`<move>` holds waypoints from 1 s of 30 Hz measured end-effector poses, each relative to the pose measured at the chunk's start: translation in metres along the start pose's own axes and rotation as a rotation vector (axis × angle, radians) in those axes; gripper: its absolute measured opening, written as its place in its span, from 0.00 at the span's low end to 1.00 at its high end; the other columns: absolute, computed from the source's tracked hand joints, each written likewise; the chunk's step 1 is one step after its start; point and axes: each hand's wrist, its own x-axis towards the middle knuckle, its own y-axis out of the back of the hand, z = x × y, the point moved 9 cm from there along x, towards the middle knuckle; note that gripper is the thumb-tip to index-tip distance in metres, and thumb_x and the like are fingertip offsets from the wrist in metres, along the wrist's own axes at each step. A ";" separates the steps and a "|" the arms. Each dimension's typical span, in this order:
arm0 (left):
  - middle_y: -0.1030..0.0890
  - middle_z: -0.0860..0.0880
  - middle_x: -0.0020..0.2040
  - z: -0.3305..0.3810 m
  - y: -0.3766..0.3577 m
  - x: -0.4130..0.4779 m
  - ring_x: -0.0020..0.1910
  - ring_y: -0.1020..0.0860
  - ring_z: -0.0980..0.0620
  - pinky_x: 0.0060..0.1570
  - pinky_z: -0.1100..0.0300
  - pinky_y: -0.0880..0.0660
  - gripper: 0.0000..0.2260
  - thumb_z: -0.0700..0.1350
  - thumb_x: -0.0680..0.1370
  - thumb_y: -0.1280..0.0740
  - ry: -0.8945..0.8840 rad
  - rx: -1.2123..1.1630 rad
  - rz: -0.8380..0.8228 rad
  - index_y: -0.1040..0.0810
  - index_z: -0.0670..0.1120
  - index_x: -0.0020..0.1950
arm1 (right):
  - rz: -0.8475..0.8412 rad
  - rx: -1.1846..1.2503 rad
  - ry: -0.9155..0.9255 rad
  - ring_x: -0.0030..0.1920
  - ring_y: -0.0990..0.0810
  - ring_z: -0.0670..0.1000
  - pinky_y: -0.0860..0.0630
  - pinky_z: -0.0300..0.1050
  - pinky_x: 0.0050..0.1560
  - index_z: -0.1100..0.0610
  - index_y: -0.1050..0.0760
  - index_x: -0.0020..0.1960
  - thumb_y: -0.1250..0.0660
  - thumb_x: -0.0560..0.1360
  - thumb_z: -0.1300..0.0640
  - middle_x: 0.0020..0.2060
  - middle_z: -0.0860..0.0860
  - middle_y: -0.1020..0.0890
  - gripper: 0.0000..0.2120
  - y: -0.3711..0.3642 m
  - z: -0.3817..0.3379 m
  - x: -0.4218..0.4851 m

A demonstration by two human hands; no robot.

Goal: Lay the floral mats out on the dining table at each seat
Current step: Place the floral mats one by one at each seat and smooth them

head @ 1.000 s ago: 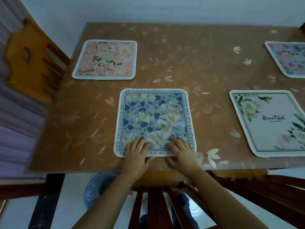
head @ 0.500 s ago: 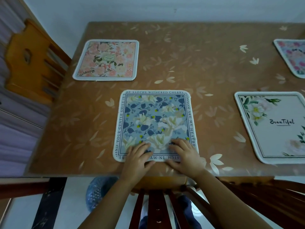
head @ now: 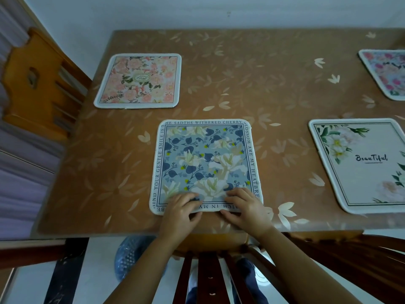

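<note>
A blue floral mat (head: 206,163) with a text border lies flat near the front edge of the brown dining table (head: 263,84). My left hand (head: 180,212) and my right hand (head: 245,210) sit side by side on its near edge. Their fingers are bent on top of the mat and the thumbs lie at the edge, pinching it. A pink floral mat (head: 140,81) lies at the far left. A white mat reading "Beautiful" (head: 359,163) lies at the near right. A pink and purple mat (head: 385,73) is cut off at the far right.
A wooden chair (head: 37,84) stands at the table's left end. The back of another chair (head: 208,270) is directly below my hands, and a third chair (head: 361,255) is at the right. A blue patterned object (head: 129,257) sits on the floor under the table edge.
Both hands slid back toward the mat's near edge, and their fingers went from flat on the mat to bent. The view shifted slightly left.
</note>
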 end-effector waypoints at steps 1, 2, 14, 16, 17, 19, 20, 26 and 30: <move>0.18 0.45 0.45 -0.001 0.005 0.000 0.49 0.22 0.47 0.49 0.49 0.24 0.10 0.35 0.64 0.24 0.012 -0.032 0.021 0.18 0.41 0.44 | 0.003 0.007 -0.005 0.44 0.20 0.58 0.20 0.53 0.43 0.63 0.20 0.43 0.22 0.63 0.59 0.41 0.58 0.18 0.13 0.002 0.000 -0.001; 0.19 0.45 0.43 -0.002 0.010 0.000 0.46 0.22 0.48 0.47 0.51 0.23 0.09 0.34 0.64 0.24 0.026 -0.057 0.035 0.18 0.41 0.42 | 0.007 0.007 -0.003 0.42 0.20 0.58 0.20 0.51 0.41 0.63 0.20 0.42 0.22 0.63 0.59 0.40 0.58 0.18 0.12 0.004 -0.001 -0.001; 0.23 0.45 0.38 -0.012 0.013 -0.010 0.41 0.29 0.59 0.42 0.65 0.30 0.10 0.27 0.64 0.27 0.097 -0.091 -0.019 0.20 0.39 0.40 | 0.049 -0.053 -0.047 0.38 0.23 0.54 0.24 0.40 0.31 0.61 0.23 0.37 0.23 0.59 0.69 0.35 0.56 0.21 0.11 0.023 0.015 -0.018; 0.23 0.45 0.38 -0.012 0.008 -0.011 0.41 0.30 0.58 0.42 0.64 0.30 0.10 0.27 0.64 0.27 0.096 -0.083 -0.033 0.20 0.39 0.40 | 0.044 -0.048 -0.060 0.37 0.23 0.54 0.25 0.39 0.31 0.61 0.23 0.36 0.23 0.59 0.69 0.35 0.56 0.22 0.11 0.023 0.016 -0.019; 0.23 0.45 0.38 -0.011 0.005 -0.011 0.41 0.30 0.58 0.41 0.63 0.30 0.10 0.28 0.64 0.27 0.093 -0.076 -0.043 0.20 0.39 0.40 | 0.048 -0.040 -0.070 0.38 0.23 0.54 0.25 0.39 0.31 0.61 0.23 0.35 0.24 0.59 0.70 0.34 0.56 0.22 0.11 0.023 0.018 -0.020; 0.23 0.46 0.39 -0.007 -0.002 -0.010 0.41 0.29 0.58 0.40 0.64 0.30 0.10 0.29 0.64 0.27 0.074 -0.059 -0.072 0.20 0.40 0.41 | 0.060 -0.023 -0.100 0.37 0.23 0.56 0.21 0.44 0.33 0.63 0.23 0.35 0.25 0.60 0.72 0.34 0.58 0.22 0.10 0.027 0.023 -0.022; 0.23 0.46 0.39 -0.004 -0.005 -0.009 0.41 0.28 0.58 0.38 0.65 0.30 0.10 0.30 0.64 0.27 0.063 -0.052 -0.087 0.20 0.40 0.41 | 0.063 -0.021 -0.118 0.36 0.22 0.58 0.21 0.47 0.33 0.64 0.23 0.34 0.25 0.60 0.72 0.34 0.59 0.22 0.09 0.030 0.027 -0.024; 0.23 0.45 0.38 0.020 -0.022 0.004 0.39 0.24 0.50 0.38 0.62 0.28 0.09 0.29 0.64 0.26 -0.010 -0.072 -0.126 0.20 0.40 0.40 | 0.049 -0.036 -0.212 0.38 0.22 0.60 0.21 0.48 0.34 0.64 0.23 0.35 0.26 0.61 0.73 0.36 0.59 0.22 0.08 0.044 0.045 -0.042; 0.23 0.45 0.38 0.021 -0.021 0.007 0.38 0.24 0.48 0.37 0.59 0.27 0.09 0.31 0.64 0.25 -0.019 -0.047 -0.140 0.20 0.40 0.39 | 0.041 -0.041 -0.271 0.40 0.21 0.61 0.29 0.44 0.34 0.63 0.22 0.35 0.26 0.61 0.72 0.36 0.59 0.21 0.08 0.044 0.052 -0.044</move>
